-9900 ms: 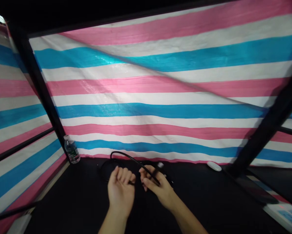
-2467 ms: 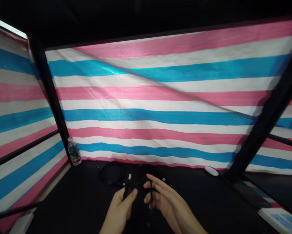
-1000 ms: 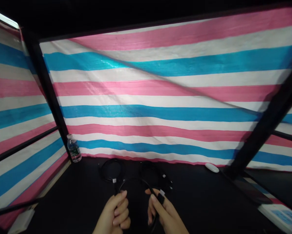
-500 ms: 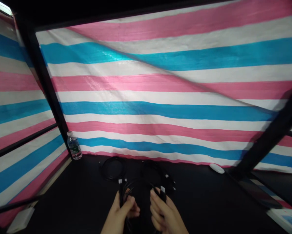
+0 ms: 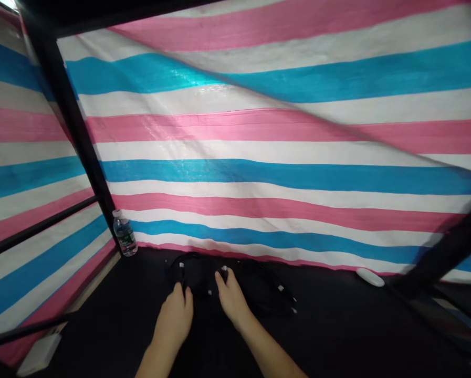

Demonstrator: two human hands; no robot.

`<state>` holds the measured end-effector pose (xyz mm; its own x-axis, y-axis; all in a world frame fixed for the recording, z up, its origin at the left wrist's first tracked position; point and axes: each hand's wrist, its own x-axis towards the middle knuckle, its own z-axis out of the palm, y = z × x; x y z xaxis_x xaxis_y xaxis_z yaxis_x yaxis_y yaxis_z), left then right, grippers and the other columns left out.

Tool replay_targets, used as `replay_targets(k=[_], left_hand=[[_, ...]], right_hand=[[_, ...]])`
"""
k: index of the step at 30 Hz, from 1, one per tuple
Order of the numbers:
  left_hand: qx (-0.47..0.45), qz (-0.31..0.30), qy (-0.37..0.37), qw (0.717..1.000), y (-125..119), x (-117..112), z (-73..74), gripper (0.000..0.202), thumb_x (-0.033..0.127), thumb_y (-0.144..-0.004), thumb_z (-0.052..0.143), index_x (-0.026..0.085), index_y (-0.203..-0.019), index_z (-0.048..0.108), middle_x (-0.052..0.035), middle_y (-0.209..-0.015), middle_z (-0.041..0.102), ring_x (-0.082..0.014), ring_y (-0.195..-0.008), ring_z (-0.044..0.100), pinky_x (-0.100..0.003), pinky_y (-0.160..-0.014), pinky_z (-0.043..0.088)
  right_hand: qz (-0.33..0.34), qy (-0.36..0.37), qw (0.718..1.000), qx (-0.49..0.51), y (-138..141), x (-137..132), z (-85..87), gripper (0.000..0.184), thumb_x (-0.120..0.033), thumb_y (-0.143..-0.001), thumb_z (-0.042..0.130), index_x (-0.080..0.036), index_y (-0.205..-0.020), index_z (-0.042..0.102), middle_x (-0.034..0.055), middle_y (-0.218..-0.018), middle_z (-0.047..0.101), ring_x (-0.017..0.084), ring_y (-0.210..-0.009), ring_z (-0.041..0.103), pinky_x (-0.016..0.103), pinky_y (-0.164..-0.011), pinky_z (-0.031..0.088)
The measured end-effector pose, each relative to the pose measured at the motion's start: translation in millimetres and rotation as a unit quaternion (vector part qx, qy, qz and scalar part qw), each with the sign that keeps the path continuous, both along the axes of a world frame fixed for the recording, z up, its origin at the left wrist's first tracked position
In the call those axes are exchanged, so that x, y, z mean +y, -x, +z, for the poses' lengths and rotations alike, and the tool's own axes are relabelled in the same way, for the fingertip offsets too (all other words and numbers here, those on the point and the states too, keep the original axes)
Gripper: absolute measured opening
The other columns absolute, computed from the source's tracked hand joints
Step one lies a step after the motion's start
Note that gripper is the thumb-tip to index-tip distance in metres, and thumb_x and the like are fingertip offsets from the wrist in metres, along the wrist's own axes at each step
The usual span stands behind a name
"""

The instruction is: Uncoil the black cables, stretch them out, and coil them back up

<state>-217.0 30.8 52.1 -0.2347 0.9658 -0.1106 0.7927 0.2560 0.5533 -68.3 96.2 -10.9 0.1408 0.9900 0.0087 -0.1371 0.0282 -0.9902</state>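
Observation:
My left hand [image 5: 173, 316] is closed on a black cable, and its connector with a pale metal tip [image 5: 181, 265] sticks up beyond the fingers. My right hand [image 5: 232, 298] pinches the cable's other visible connector [image 5: 224, 269], also pale at its tip. Both hands are over the black tabletop, a short way apart. Around and behind them lies a coiled black cable [image 5: 196, 255], hard to make out against the dark surface. Right of my right hand rests another black cable coil [image 5: 264, 270] with pale-tipped connectors [image 5: 281, 288]. Whether the held connectors share one cable cannot be made out.
A clear water bottle [image 5: 125, 234] stands in the back left corner. A white computer mouse [image 5: 370, 276] lies at the back right. Striped plastic sheeting [image 5: 259, 173] hangs behind, between black frame posts. A white box-like object [image 5: 40, 354] is at lower left.
Both hands have moved forward, away from me, toward the coil at the back left, carrying the cable ends. My right hand has also shifted left. The view has turned slightly.

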Motion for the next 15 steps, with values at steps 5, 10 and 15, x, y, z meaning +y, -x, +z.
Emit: replay_targets(k=[5, 10, 15], left_hand=[[0.085, 0.040, 0.028, 0.995, 22.8, 57.1, 0.8, 0.034, 0.028, -0.100, 0.034, 0.010, -0.108, 0.062, -0.0240, -0.108, 0.074, -0.0325, -0.102, 0.072, -0.039, -0.085, 0.048], [0.133, 0.064, 0.060, 0.987, 36.5, 80.9, -17.7, 0.039, 0.034, -0.095, 0.042, 0.007, -0.107, 0.068, -0.0284, -0.110, 0.073, -0.0404, -0.107, 0.070, -0.046, -0.085, 0.049], [0.143, 0.068, 0.062, 0.985, 38.8, 78.8, -26.8, 0.052, 0.049, -0.096, 0.037, 0.008, -0.117, 0.061, -0.0265, -0.110, 0.074, -0.0398, -0.106, 0.070, -0.046, -0.084, 0.049]], right_hand=[[0.006, -0.053, 0.983, -0.178, 37.5, 75.7, -6.3, 0.033, -0.037, -0.097, 0.064, -0.017, -0.123, 0.062, 0.0093, -0.125, 0.064, 0.024, -0.107, 0.065, 0.046, -0.092, 0.056], [-0.005, -0.083, 0.949, -0.304, 57.0, 97.2, -26.9, 0.037, -0.037, -0.097, 0.064, -0.018, -0.128, 0.060, 0.0103, -0.131, 0.061, 0.025, -0.111, 0.064, 0.047, -0.093, 0.056], [-0.035, -0.107, 0.923, -0.367, 50.9, 86.9, -45.4, 0.035, -0.036, -0.094, 0.064, -0.013, -0.121, 0.065, 0.0176, -0.126, 0.061, 0.033, -0.119, 0.057, 0.054, -0.104, 0.045]])
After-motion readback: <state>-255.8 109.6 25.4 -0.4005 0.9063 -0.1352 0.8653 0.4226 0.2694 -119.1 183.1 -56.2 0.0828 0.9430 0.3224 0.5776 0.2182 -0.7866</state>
